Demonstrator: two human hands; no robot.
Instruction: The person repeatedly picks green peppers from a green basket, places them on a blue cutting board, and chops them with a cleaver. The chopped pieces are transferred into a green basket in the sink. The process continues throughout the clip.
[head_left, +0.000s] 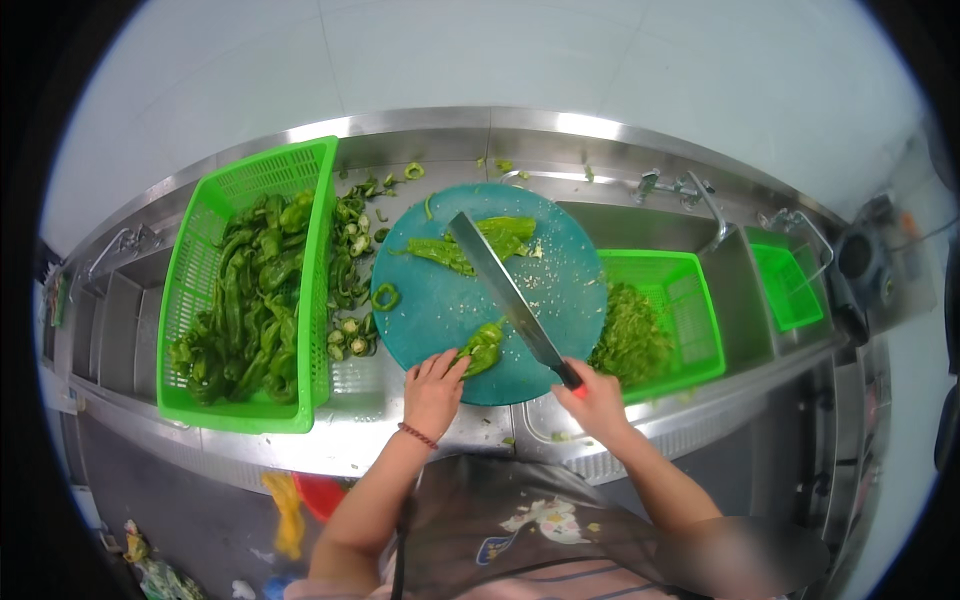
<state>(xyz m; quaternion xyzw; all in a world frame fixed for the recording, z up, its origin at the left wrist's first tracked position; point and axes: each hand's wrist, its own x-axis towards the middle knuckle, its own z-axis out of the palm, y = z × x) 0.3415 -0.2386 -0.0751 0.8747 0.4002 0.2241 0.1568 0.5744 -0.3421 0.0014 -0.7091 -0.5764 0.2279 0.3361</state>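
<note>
My left hand (435, 390) rests at the near left edge of a round teal cutting board (427, 322), its fingers on a green pepper (482, 346). In my right hand (594, 401) is the dark handle of a long kitchen knife (510, 289). The blade slants up and left over the board, its tip reaching other peppers. Those cut-looking green peppers (439, 255) lie on the far half of the board, partly hidden by the blade. Pale seeds (541, 282) are scattered right of the knife. One pepper ring (385, 297) sits at the board's left rim.
A green plastic basket (321, 300) full of whole peppers stands on the left. Pepper stem ends (352, 240) are heaped between it and the board. To the right, another green basket (709, 315) holds shredded green pepper (634, 337). Beyond are faucets (705, 199) and a smaller basket (787, 289).
</note>
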